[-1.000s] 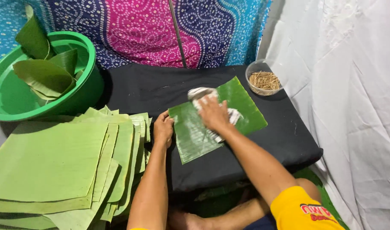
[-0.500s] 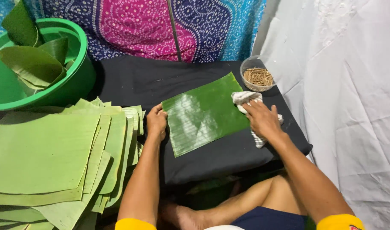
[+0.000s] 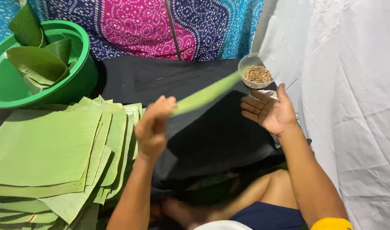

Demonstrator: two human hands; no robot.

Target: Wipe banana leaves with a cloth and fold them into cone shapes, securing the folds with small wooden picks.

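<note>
My left hand [image 3: 153, 127] is raised above the black cloth-covered table [image 3: 212, 136] and grips one edge of a green banana leaf piece [image 3: 207, 93]. The leaf is lifted off the table, seen almost edge-on and blurred. My right hand [image 3: 269, 111] hovers open, palm up, at the table's right side, just under the leaf's far end. A white cloth [image 3: 284, 127] lies beneath that hand, mostly hidden by it.
A stack of cut banana leaves [image 3: 54, 149] lies at the left. Behind it stands a green basin [image 3: 71, 85] with folded leaves. A clear bowl of small wooden sticks [image 3: 256, 72] sits at the table's far right corner. White fabric hangs on the right.
My left hand has lifted the leaf off the table. My right hand has let go of the white cloth and turned palm up. Before that it wiped the leaf from middle to right.
</note>
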